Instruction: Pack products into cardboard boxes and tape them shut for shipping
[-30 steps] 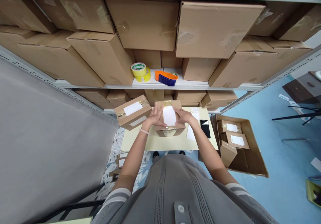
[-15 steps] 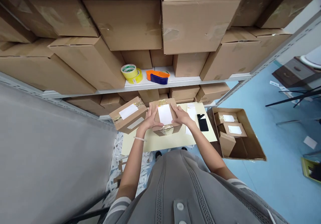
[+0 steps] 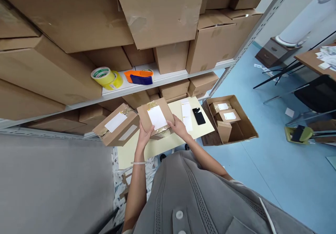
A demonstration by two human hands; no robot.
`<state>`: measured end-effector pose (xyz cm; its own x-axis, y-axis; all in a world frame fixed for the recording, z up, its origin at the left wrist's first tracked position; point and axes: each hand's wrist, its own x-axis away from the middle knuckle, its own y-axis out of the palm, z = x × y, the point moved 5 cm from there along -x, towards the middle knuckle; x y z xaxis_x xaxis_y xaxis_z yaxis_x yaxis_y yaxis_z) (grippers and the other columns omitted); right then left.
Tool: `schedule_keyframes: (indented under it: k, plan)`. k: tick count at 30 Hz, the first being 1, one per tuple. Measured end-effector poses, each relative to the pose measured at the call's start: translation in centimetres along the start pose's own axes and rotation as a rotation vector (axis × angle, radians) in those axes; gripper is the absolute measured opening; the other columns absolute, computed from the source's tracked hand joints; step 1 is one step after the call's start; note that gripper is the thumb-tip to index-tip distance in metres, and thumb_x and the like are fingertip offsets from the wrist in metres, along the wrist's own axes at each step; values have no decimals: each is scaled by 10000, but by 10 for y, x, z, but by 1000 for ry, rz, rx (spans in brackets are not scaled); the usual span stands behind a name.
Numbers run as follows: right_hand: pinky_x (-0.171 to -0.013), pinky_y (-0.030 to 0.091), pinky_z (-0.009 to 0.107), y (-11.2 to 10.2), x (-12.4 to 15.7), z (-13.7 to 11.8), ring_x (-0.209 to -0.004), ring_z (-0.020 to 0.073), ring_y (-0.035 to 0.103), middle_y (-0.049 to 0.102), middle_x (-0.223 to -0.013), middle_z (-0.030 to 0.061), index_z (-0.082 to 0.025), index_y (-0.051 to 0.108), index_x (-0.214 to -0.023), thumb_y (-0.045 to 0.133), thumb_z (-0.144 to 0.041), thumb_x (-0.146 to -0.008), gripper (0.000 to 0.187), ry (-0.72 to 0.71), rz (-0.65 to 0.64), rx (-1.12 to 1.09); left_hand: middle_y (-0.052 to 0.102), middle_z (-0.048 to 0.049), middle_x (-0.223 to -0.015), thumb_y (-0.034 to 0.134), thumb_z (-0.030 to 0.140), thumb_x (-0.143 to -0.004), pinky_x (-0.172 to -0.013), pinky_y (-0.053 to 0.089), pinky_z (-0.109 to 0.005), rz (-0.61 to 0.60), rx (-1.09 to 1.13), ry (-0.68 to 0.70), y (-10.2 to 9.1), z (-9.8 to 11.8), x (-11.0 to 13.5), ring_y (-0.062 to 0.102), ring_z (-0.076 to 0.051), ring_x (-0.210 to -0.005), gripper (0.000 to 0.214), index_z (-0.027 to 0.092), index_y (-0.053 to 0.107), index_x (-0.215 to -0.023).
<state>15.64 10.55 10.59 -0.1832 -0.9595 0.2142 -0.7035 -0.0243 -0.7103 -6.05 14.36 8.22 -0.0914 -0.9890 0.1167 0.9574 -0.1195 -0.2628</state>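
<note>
I have the labelled box (image 3: 165, 110) clasped between both grips. My left grip (image 3: 144, 135) curls round its near left corner, thumb on top by the lower edge of the white label (image 3: 156, 118); my right grip (image 3: 179, 126) takes the near right corner. Each is part-curled, opened only as far as the cardboard asks, and neither holds anything else. The box is over the desk (image 3: 153, 150); from my angle I cannot tell whether its bottom touches.

Just left of the left grip is a taped second box (image 3: 119, 130), perhaps touching. Right of the right grip lie paper slips (image 3: 186, 115), then a black phone (image 3: 198, 116); well beyond them, past the desk's end, an open carton (image 3: 248, 127) holds smaller boxes.

With both grips at the near end, I judge the far end could dip, so I would seat my fingers further along the sides and press evenly. I would also keep my left thumb off the label, lest it scuff, and steer away from the second box.
</note>
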Motion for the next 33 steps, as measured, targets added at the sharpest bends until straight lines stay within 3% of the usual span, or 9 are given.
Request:
schedule_keyframes:
  k: [3,7,12,16,19,23,28,33]
  plan:
    - [-929,469,334,-3,7,-2,-1169,274,636,655,-1321,129,-172,391,-1494,416,-525,-996,610,4,-24,55,362,-162,-1577,617,702,-808,-1197,343,-391,-11,5,33,1,7,10,407,-268,-1436,1029,198,149,-1573]
    - [-855,467,312,-8,17,-10,-1078,276,683,730,-1175,116,-199,462,-1449,438,-571,-976,602,15,-66,179,268,-124,-1633,551,693,-861,-1193,350,-353,-32,-58,-7,-5,8,22,365,-234,-1467,971,242,91,-1588]
    - [-820,466,321,-1,32,-30,-1026,293,699,760,-1070,120,-204,528,-1393,486,-623,-936,622,13,-105,260,283,-87,-1640,614,626,-856,-1174,386,-379,24,-81,-81,-33,-3,35,370,-258,-1466,940,269,153,-1592]
    - [-821,488,346,30,51,-48,-1049,317,696,758,-1076,132,-197,565,-1328,571,-637,-882,627,-38,-228,183,458,-102,-1545,568,604,-889,-1130,429,-396,108,-154,-110,-75,-10,35,494,-268,-1379,797,240,320,-1553]
    - [-820,517,364,65,69,-63,-1104,315,683,737,-1156,126,-203,515,-1344,642,-629,-833,677,-101,-390,-54,591,-135,-1420,556,608,-888,-1102,437,-460,132,-348,-119,-111,-11,23,573,-311,-1291,731,202,453,-1487]
    - [-834,545,391,101,83,-81,-1161,299,658,679,-1286,140,-199,407,-1419,643,-603,-831,751,-127,-523,-353,617,-150,-1386,525,618,-896,-1091,431,-474,92,-516,-103,-144,-15,1,584,-327,-1276,696,175,527,-1433]
    - [-833,560,406,114,81,-87,-1152,300,667,679,-1290,117,-244,425,-1413,622,-565,-854,674,-90,-497,-460,615,-117,-1397,433,620,-941,-1100,426,-440,75,-508,-40,-150,-16,-5,566,-299,-1308,666,205,501,-1458]
    - [-830,573,434,121,78,-75,-1103,326,685,709,-1206,116,-247,495,-1392,661,-614,-800,716,-10,-395,-453,620,-137,-1385,434,581,-957,-1040,471,-496,192,-570,-89,-145,-18,7,601,-355,-1248,627,210,513,-1456]
